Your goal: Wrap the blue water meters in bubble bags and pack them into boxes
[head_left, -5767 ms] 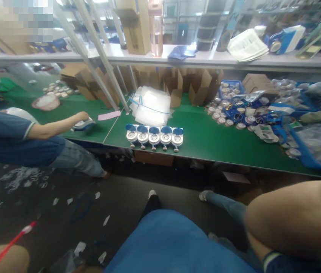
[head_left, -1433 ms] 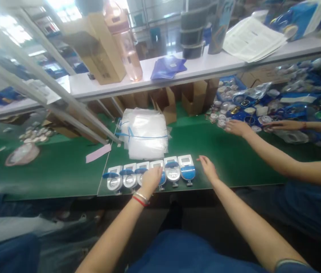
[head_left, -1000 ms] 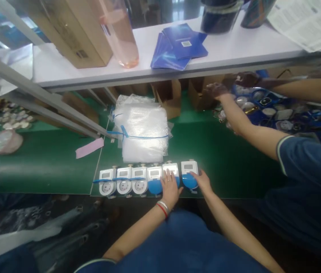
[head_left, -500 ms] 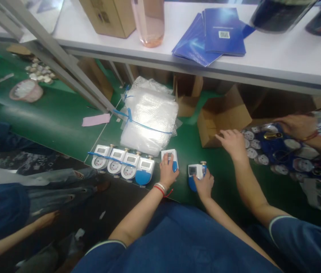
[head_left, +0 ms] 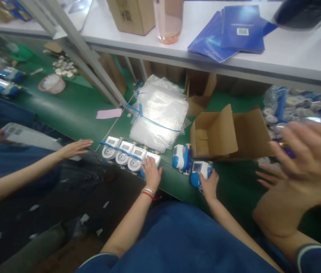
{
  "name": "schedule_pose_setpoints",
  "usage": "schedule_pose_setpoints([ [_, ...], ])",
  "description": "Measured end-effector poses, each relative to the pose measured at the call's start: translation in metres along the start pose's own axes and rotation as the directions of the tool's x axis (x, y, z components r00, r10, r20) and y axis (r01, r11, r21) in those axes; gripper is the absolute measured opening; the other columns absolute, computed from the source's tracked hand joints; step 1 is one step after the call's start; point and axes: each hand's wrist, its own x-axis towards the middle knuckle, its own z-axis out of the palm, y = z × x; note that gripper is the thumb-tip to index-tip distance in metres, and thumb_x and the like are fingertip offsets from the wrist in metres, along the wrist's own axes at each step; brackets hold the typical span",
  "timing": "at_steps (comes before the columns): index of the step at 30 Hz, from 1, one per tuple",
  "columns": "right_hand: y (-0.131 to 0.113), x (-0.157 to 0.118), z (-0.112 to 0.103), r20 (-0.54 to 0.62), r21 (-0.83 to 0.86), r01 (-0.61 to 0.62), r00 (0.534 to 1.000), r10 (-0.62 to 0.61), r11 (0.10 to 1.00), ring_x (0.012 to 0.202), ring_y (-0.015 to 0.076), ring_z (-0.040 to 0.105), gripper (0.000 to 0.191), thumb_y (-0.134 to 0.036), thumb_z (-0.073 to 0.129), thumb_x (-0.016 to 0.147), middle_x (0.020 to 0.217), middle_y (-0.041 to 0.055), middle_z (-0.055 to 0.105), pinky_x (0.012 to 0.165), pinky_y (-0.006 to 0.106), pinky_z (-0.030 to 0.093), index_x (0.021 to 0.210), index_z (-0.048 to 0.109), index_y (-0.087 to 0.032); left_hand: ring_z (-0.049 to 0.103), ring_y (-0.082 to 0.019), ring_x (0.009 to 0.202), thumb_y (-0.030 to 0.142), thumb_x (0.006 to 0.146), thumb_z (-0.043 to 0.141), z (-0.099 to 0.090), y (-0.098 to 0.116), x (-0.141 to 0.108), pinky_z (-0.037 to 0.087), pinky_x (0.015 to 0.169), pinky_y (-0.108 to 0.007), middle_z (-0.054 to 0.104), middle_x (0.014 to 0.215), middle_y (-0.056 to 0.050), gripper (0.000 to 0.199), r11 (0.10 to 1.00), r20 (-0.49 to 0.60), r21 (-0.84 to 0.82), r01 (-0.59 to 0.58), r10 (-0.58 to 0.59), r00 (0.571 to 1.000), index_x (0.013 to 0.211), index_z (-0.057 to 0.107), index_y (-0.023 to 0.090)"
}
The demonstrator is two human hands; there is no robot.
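Note:
My left hand [head_left: 152, 175] lies over the water meter [head_left: 155, 157] at the right end of a row, fingers stretched and apart. It covers much of that meter's face. Several white meters [head_left: 122, 153] stand side by side to its left, with a blue strip across them. My right hand [head_left: 210, 185] is closed around the right side of a white and blue water meter [head_left: 202, 168], its display facing up. Between my hands another white and blue water meter [head_left: 181, 157] rests on the green table, untouched.
A bubble-wrap stack [head_left: 159, 119] lies behind the row. An opened cardboard box [head_left: 214, 131] stands behind my right hand. Another person's blurred hands [head_left: 299, 170] reach in at right; a co-worker's hand [head_left: 76, 148] extends from the left. A shelf [head_left: 149, 47] spans above.
My left hand has left the middle meter and moved left onto the row's end meter. The middle meter now shows turned. The cardboard box has shifted forward, and a co-worker's arm reaches in from the left.

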Motion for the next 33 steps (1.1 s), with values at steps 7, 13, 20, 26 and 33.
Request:
schedule_pose_setpoints([
  [7,0.03,-0.071,0.116,-0.058,0.127,-0.492,0.863,0.502,0.861,0.13,0.0352,0.031,0.083,-0.056,0.054,0.075,0.137,0.0227,0.037,0.108,0.049,0.026,0.138,0.034,-0.005,0.009,-0.037,0.143,0.026,0.083,0.057,0.001,-0.041,-0.016,0.014,0.11,-0.062,0.014,0.155,-0.014,0.067,0.998,0.044,-0.027,-0.062,0.063,0.997,0.145,0.033,0.024],
  [13,0.036,-0.07,0.129,-0.072,0.082,-0.48,0.871,0.486,0.873,0.127,0.0338,0.036,0.077,-0.052,0.047,0.08,0.135,0.0219,0.041,0.106,0.047,0.028,0.139,0.033,-0.006,0.027,-0.029,0.139,0.037,0.088,0.048,0.033,-0.053,0.022,0.025,0.113,-0.046,0.03,0.149,-0.018,0.066,0.892,0.123,-0.443,0.085,-0.033,0.992,0.146,0.028,0.013],
  [20,0.044,-0.073,0.13,-0.034,0.082,-0.465,0.883,0.469,0.881,0.127,0.0319,0.037,0.08,-0.057,0.048,0.08,0.137,0.0206,0.042,0.108,0.045,0.028,0.14,0.035,-0.006,0.015,-0.026,0.143,0.028,0.091,0.038,0.004,-0.044,0.054,0.014,0.118,-0.046,0.025,0.152,-0.017,0.06,0.947,0.063,-0.283,-0.154,0.179,0.982,0.146,0.025,0.007],
  [26,0.043,-0.074,0.124,-0.009,0.083,-0.456,0.889,0.458,0.886,0.127,0.032,0.038,0.081,-0.058,0.048,0.081,0.137,0.0212,0.042,0.107,0.045,0.029,0.141,0.034,-0.006,0.021,-0.036,0.14,0.025,0.087,0.046,-0.052,-0.098,0.029,0.022,0.112,-0.053,0.029,0.147,-0.026,0.059,0.981,0.077,0.174,-0.082,0.069,0.995,0.139,0.036,-0.001],
  [33,0.04,-0.073,0.121,-0.005,0.065,-0.459,0.888,0.46,0.886,0.127,0.0344,0.038,0.083,-0.059,0.048,0.081,0.137,0.024,0.041,0.104,0.046,0.03,0.142,0.032,-0.004,0.021,-0.037,0.139,0.036,0.085,0.054,-0.046,-0.126,0.004,0.023,0.109,-0.056,0.027,0.149,-0.021,0.065,0.984,0.028,0.173,0.031,-0.037,0.999,0.143,0.033,0.015],
])
